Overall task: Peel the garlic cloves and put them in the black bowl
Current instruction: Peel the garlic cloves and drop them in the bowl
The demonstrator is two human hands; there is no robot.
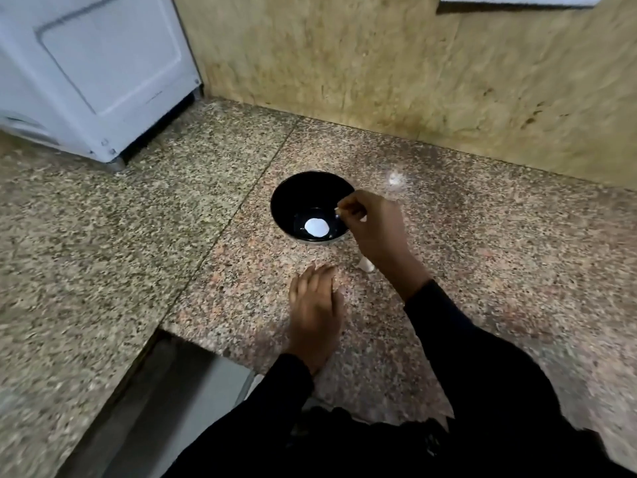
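Here, right hand (372, 232) over the near-right rim of the black bowl (312, 207), fingers curled, tips pinching a small pale thing (337, 210), probably a garlic clove or a bit of skin; too small to tell which. White round spot at the bowl bottom looking like a light reflection, not a clove. Left hand (315, 315) flat on the speckled stone counter (138, 219), fingers straight and together, holding nothing, near the bowl but apart from it. Another pale piece (366, 264) on the counter just under the right wrist, perhaps one more clove, partly hidden.

About handling, as a judgement: very light, firm inside, with thin dry skin that cracks and flakes easily; smooth and a little slippery once bare. Best taken by the two sides with fingertips, skin started at the root end with a nail. Little force needed; too hard a pinch could shoot it away. Bowl also light perhaps, so possible to slide if pushed at the rim.
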